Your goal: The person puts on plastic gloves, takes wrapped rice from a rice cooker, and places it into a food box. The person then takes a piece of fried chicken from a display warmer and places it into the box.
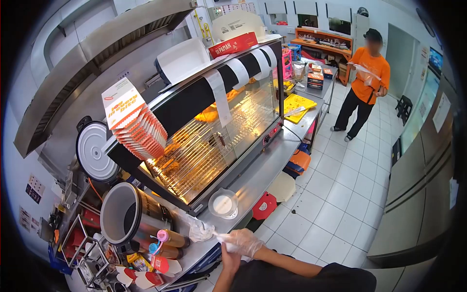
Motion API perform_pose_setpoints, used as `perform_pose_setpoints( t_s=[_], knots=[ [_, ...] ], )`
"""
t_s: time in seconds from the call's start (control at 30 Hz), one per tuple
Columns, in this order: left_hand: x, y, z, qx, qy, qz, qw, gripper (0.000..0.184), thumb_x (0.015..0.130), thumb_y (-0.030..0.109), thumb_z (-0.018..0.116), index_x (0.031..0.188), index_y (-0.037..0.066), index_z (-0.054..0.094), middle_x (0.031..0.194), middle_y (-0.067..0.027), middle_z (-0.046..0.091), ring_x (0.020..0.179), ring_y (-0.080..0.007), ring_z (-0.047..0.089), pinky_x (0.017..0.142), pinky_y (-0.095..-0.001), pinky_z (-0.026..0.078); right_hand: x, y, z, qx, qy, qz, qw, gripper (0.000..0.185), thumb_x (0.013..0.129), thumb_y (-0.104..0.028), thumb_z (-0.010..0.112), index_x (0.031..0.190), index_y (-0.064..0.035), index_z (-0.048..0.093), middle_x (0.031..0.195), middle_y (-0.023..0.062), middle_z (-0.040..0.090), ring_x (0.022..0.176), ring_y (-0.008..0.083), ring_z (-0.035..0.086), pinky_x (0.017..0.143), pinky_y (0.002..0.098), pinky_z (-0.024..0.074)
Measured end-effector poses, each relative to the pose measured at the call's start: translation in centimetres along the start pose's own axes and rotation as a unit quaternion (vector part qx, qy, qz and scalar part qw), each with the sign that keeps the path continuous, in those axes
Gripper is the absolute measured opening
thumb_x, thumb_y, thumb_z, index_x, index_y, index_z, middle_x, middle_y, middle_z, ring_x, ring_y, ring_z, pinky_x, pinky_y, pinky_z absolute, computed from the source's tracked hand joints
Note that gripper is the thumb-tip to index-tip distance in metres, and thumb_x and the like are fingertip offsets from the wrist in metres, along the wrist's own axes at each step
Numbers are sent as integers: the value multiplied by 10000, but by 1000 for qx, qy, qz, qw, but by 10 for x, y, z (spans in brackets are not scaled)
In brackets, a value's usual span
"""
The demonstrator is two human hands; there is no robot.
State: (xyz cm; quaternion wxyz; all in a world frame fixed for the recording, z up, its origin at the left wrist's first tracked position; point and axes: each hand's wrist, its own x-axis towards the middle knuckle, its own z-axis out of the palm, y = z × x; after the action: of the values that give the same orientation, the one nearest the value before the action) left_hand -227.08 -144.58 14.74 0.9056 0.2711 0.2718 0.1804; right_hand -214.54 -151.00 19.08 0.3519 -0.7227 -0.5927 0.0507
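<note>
Your right hand (243, 242), in a clear plastic glove (251, 240), meets your bare left hand (231, 259) beside the surface (257, 186).
White material (228, 239) shows between them; whether either hand grasps it, I cannot tell. Crumpled clear plastic (200, 230) lies just left on the surface, between the pink-capped bottle (176, 239) and your hands, with a round container (224, 192) farther off.

Red bx (232, 45): "SI PAMAN" | wht/orng ctns (127, 109): orng txt unclear
</note>
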Motion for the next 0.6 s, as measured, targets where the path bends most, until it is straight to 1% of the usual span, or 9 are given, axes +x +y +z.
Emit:
perform_pose_setpoints(
  t_s=[0.07, 0.1, 0.2, 0.33, 0.4, 0.43, 0.5, 0.53, 0.6],
  knots=[
    [-1, -5, 3, 4, -1, 8, 1000, 613, 1048, 509, 358, 1469, 67, 413, 1485, -131, 484, 1391, -308, 443, 1178, -503, 323, -2, 7, -10, -32, 11, -20, 999, 322, 795, -385, 695, 1008, -143, 706, 857, 96, 666, 775, 299, 665, 685, 406, 552],
    [7, -6, -3, 8, 6, 11, 1000, 613, 1046, 509, 364, 1465, 64, 415, 1482, -132, 487, 1389, -309, 445, 1176, -509, 324, -4, 18, -3, 30, 50, -65, 996, 297, 830, -349, 665, 1007, -114, 703, 831, 103, 661, 779, 307, 663, 687, 408, 542],
    [18, 1, -8, 6, 48, 29, 998, 616, 1038, 511, 383, 1453, 57, 424, 1472, -135, 495, 1386, -308, 449, 1164, -525, 335, -7, 35, 21, 65, 12, -22, 998, 253, 846, -301, 648, 989, -98, 698, 825, 110, 655, 780, 301, 665, 701, 404, 535],
    [15, 7, -13, -8, 65, 60, 996, 602, 1028, 525, 404, 1443, 90, 441, 1428, -125, 534, 1326, -305, 508, 1097, -531, 407, -11, 61, 58, 151, 71, -9, 986, 207, 850, -253, 633, 971, -93, 685, 826, 126, 653, 774, 315, 659, 714, 404, 533],
    [10, 8, -10, -22, 65, 62, 996, 595, 1030, 519, 405, 1443, 92, 440, 1428, -123, 534, 1328, -304, 507, 1101, -531, 403, -7, 52, 51, 218, 84, -10, 972, 214, 838, -253, 640, 975, -94, 677, 822, 132, 645, 756, 325, 648, 705, 417, 530],
    [7, 7, -10, -30, 67, 64, 995, 591, 1031, 515, 406, 1444, 93, 439, 1429, -122, 533, 1329, -304, 506, 1103, -531, 400, -5, 45, 41, 166, 38, -21, 985, 234, 828, -262, 651, 992, -99, 681, 818, 135, 644, 780, 329, 651, 723, 415, 534],
    [11, -2, -34, 13, 81, 50, 995, 569, 1036, 504, 399, 1435, 101, 447, 1420, -116, 538, 1325, -302, 509, 1098, -537, 401, 9, 9, -15, 59, -56, -46, 996, 278, 809, -280, 674, 1027, -108, 688, 808, 143, 642, 829, 336, 659, 759, 412, 542],
    [18, -4, -42, 35, 84, 44, 995, 558, 1039, 498, 396, 1430, 104, 451, 1416, -113, 540, 1323, -300, 510, 1095, -540, 402, 4, 3, -14, 31, -58, -48, 997, 279, 796, -295, 683, 1016, -125, 691, 802, 132, 631, 784, 328, 642, 717, 422, 526],
    [20, 8, -2, 69, 102, 37, 992, 535, 1045, 477, 391, 1414, 96, 463, 1395, -115, 552, 1309, -302, 520, 1096, -527, 402, 9, 13, -12, -44, -50, -59, 996, 282, 770, -326, 702, 996, -157, 696, 788, 110, 608, 695, 313, 609, 633, 442, 494]
  ],
)
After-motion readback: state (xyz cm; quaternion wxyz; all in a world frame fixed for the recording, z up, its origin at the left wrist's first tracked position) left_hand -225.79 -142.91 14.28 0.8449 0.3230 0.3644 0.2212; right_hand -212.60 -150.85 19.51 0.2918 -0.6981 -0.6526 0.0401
